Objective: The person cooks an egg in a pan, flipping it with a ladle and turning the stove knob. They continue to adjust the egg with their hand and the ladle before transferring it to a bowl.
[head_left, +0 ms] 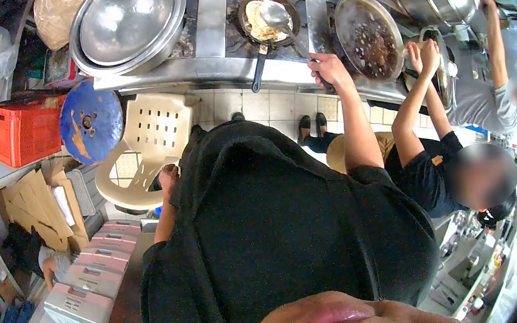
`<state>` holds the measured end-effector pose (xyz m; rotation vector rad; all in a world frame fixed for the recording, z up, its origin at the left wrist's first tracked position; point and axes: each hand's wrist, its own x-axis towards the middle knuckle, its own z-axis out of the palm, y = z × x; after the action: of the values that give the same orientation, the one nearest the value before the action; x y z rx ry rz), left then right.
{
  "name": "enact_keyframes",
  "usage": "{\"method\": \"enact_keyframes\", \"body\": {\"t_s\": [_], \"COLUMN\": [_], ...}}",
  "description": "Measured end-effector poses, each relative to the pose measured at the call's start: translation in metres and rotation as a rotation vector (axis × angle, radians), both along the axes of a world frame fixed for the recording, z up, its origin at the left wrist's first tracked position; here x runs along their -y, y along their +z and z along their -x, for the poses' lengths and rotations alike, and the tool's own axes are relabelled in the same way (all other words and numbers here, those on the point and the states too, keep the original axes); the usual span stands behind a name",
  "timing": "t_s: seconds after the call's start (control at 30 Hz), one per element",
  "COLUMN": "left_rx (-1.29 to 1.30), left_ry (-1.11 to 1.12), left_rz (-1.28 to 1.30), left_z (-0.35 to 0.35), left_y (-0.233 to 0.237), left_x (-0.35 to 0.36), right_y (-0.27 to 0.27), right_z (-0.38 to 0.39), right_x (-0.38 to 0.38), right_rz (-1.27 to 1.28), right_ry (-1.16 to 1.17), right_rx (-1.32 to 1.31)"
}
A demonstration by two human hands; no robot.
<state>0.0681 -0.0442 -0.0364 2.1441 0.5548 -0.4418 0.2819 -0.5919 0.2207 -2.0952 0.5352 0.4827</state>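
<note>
Holds the left hand point(169, 177) low near the cream plastic chair point(158, 146), curled; cannot tell whether gripping anything. Closes the right hand point(330, 71) around the black handle of a steel ladle point(276, 17). Positions the ladle's bowl over pale food point(261, 27) in the black frying pan point(295, 22), set on the steel stove point(210, 23) with handle toward the near edge.

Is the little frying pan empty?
No, it has something in it: pale yellowish food lies inside the pan, partly covered by the ladle.
</note>
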Motion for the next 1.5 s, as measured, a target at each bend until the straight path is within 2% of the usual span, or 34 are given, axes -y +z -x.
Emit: {"method": "enact_keyframes", "body": {"t_s": [0.17, 0.27, 0.37, 0.47, 0.6, 0.63, 0.73, 0.77, 0.87, 0.93, 0.97, 1.0, 1.07, 1.13, 1.23, 1.3, 1.43, 1.5], "left_rx": [-0.002, 0.114, 0.024, -0.118, -0.014, -0.085, -0.031, -0.103, 0.060, 0.099, 0.043, -0.013, 0.063, -0.033, 0.057, 0.112, -0.057, 0.010], "left_ry": [0.004, -0.097, -0.107, 0.041, -0.052, -0.096, 0.021, 0.013, 0.007, 0.037, 0.012, -0.015, -0.100, -0.172, -0.286, -0.326, -0.340, -0.366], "left_rz": [-0.075, -0.159, -0.034, -0.012, -0.041, -0.129, -0.020, -0.087, -0.136, -0.058, -0.085, -0.110, -0.097, -0.085, -0.061, 0.112, 0.069, 0.067], "left_z": [0.000, 0.013, 0.013, 0.003, 0.023, 0.017, 0.017, 0.016, 0.015, 0.006, 0.004, -0.009, -0.021, -0.042, -0.059, -0.068, -0.082, -0.084], "left_y": [-0.001, -0.038, -0.058, -0.005, -0.082, -0.055, -0.022, -0.028, -0.030, -0.030, -0.031, -0.004, -0.003, 0.040, 0.028, 0.007, -0.010, -0.033], "left_x": [0.004, -0.007, -0.015, 0.007, -0.020, -0.011, 0.007, 0.006, 0.004, 0.006, 0.008, 0.012, 0.016, 0.031, 0.044, 0.053, 0.082, 0.092], "right_y": [0.022, 0.028, 0.026, 0.024, 0.027, 0.026, 0.019, 0.019, 0.032, 0.034, 0.036, 0.037, 0.037, 0.032, 0.036, 0.023, 0.014, 0.007], "right_z": [-0.018, -0.026, -0.036, -0.034, -0.024, -0.023, -0.023, -0.022, -0.014, -0.005, 0.000, 0.006, 0.016, 0.024, 0.042, 0.049, 0.056, 0.056], "right_x": [-0.006, -0.017, -0.024, -0.021, -0.023, -0.022, -0.018, -0.017, -0.023, -0.023, -0.028, -0.034, -0.039, -0.041, -0.061, -0.058, -0.073, -0.081], "right_rz": [0.086, 0.015, 0.054, 0.087, 0.137, 0.166, 0.141, 0.147, 0.126, 0.054, 0.068, 0.084, 0.086, 0.059, 0.028, -0.002, 0.043, -0.004], "right_ry": [0.078, 0.072, 0.101, 0.146, 0.163, 0.172, 0.127, 0.111, 0.069, 0.045, 0.002, -0.041, -0.074, -0.051, -0.080, -0.077, -0.064, -0.065], "right_rx": [-0.012, -0.023, -0.070, -0.076, -0.040, -0.026, -0.077, -0.065, -0.022, 0.016, 0.038, 0.060, 0.091, 0.107, 0.125, 0.114, 0.115, 0.122]}}
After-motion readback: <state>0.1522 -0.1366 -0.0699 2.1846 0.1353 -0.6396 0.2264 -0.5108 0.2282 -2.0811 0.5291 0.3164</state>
